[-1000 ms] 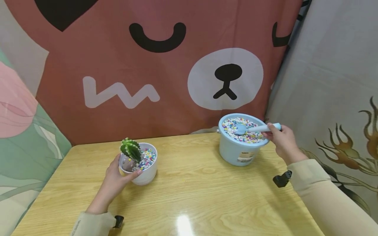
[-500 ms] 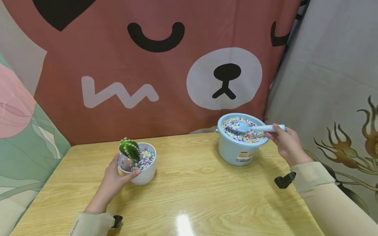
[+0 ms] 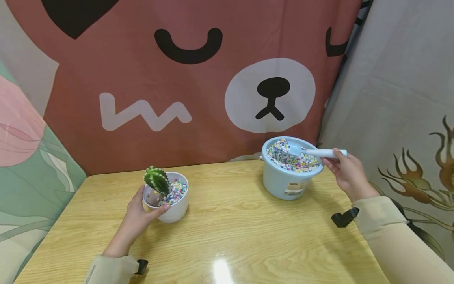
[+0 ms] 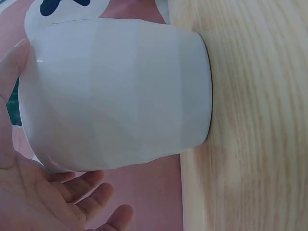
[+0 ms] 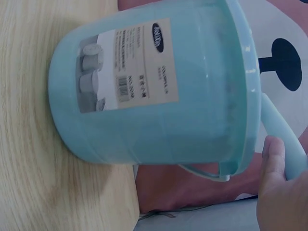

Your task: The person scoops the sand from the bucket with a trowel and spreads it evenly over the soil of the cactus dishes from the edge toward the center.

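My left hand (image 3: 138,213) holds a white plant pot (image 3: 175,213) around its rim, thumb on the near side and fingers at the left. A green cactus (image 3: 157,180) leans in the pot among brown soil and coloured pebbles (image 3: 177,190). In the left wrist view the white pot (image 4: 120,96) stands on the table. My right hand (image 3: 349,175) grips the pale handle of a small shovel (image 3: 319,153). Its blue blade lies low in a light blue bucket (image 3: 281,183) of multicoloured pebbles (image 3: 301,162), some of them heaped at the blade's left end.
Both pots stand on a wooden table (image 3: 227,221), the bucket near its back right. A bear-print curtain (image 3: 205,90) hangs right behind the table, and a pale flowered curtain (image 3: 400,98) is at the right. A thin handle (image 5: 204,174) hangs on the bucket's side.
My right hand has drawn the shovel a little to the right through the pebbles, leaving a hollow and a small heap of them by the blade. My left hand and the plant pot stay put.
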